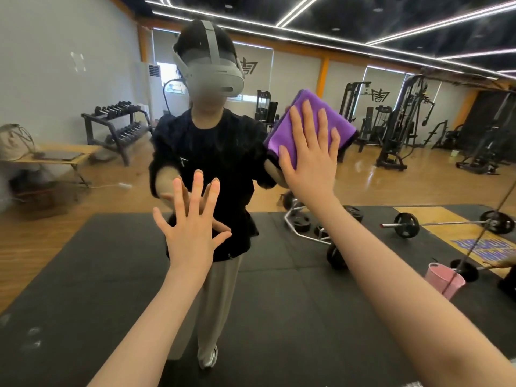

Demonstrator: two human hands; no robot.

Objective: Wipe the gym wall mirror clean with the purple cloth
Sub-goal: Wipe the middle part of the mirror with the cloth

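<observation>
The right hand point(310, 152) presses a folded purple cloth point(310, 121) flat against the gym wall mirror point(69, 88), its fingers point(300, 118) straight and spread over the fabric rather than curled round it. The cloth sits on the glass in the upper middle of the pane, to the right of the person's reflection. The left hand point(190, 233) holds nothing; its fingers are splayed wide, with the tips meeting their reflection, so it seems to brace on the glass lower down.

As for progress, the wiping looks under way but far from finished. The pane to the left looks hazy and dull, and a few pale smudges point(33, 336) show near its lower left corner. Those areas seem to need passes yet. How clean the glass under and around the cloth already is cannot be told.
</observation>
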